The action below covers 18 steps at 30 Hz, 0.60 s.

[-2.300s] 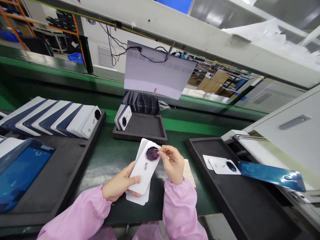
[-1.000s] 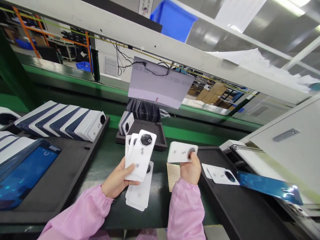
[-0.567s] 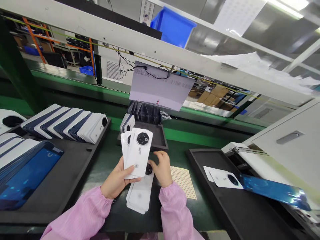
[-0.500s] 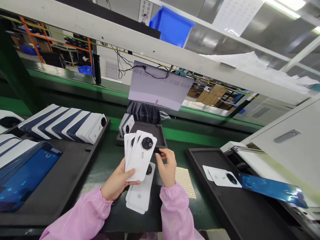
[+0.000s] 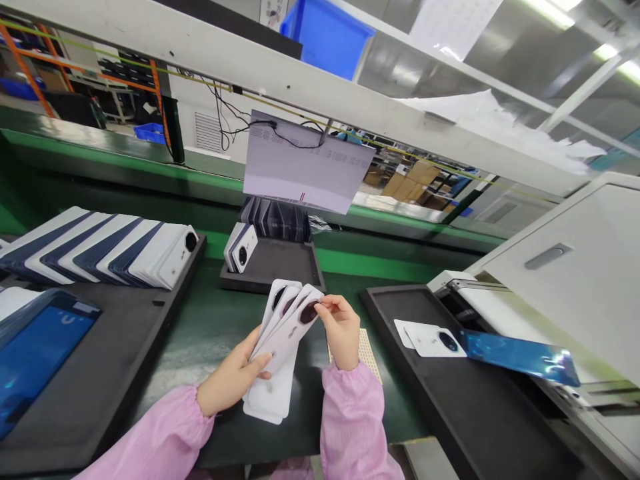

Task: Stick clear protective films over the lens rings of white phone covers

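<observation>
My left hand (image 5: 235, 375) is closed around the lower end of a fan of several white phone back covers (image 5: 289, 333), thumb on top. Each has a dark round camera area near its upper end. My right hand (image 5: 341, 330) pinches the upper right corner of the front cover, beside its camera circle. Below the fan, more white phone back covers (image 5: 273, 403) lie on the green bench, partly hidden by it. A yellowish sheet of small dots (image 5: 370, 357) lies under and beside my right hand.
On the left, a black tray (image 5: 125, 333) holds rows of white covers (image 5: 167, 257) and blue film-covered panels (image 5: 45, 353). A smaller black tray (image 5: 285, 260) stands ahead. The right tray (image 5: 480, 413) holds white covers (image 5: 435, 340); a blue strip (image 5: 520, 357) reaches over its edge.
My right hand has closed from a loose, apart pose onto the front cover's upper corner. The fan has tilted to the right and sits lower. The whole view has shifted slightly.
</observation>
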Tool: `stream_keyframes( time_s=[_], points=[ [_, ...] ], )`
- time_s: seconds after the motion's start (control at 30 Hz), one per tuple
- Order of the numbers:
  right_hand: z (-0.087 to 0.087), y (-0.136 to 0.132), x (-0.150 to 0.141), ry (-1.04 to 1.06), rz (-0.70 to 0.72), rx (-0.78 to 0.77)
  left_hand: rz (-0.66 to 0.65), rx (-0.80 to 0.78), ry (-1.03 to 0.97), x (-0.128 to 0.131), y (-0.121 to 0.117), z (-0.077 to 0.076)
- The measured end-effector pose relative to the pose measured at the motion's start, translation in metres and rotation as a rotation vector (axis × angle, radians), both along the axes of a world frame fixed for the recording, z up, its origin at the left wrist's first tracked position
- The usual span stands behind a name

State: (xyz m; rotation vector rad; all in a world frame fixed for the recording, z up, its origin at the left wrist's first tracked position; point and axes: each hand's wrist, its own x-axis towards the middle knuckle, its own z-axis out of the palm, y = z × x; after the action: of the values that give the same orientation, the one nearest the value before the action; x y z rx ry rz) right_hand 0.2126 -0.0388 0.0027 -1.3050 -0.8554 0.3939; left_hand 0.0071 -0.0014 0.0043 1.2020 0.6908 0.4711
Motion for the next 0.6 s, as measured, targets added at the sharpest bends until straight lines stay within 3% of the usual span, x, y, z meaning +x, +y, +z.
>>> stream_keyframes(
  time_s=[0.17, 0.33, 0.43, 0.53, 0.6],
  points=[
    [0.0, -0.001, 0.004, -0.029, 0.049, -0.041, 0.034, -0.024, -0.012, 0.0, -0.001, 0.003],
    [0.003, 0.001, -0.007, -0.449, -0.119, 0.054, 0.014, -0.18, -0.031, 0.002, -0.002, 0.003],
    [0.005, -0.003, -0.018, -0.629, -0.025, 0.174, 0.001, -0.295, -0.098, 0.002, 0.0, 0.004],
    [0.005, -0.012, -0.021, -0.449, 0.231, 0.293, 0.051, -0.341, -0.167, 0.0, 0.003, 0.004],
    [0.005, -0.016, -0.018, -0.2, 0.294, 0.357, 0.082, -0.356, -0.192, -0.001, 0.004, 0.006]
  ],
)
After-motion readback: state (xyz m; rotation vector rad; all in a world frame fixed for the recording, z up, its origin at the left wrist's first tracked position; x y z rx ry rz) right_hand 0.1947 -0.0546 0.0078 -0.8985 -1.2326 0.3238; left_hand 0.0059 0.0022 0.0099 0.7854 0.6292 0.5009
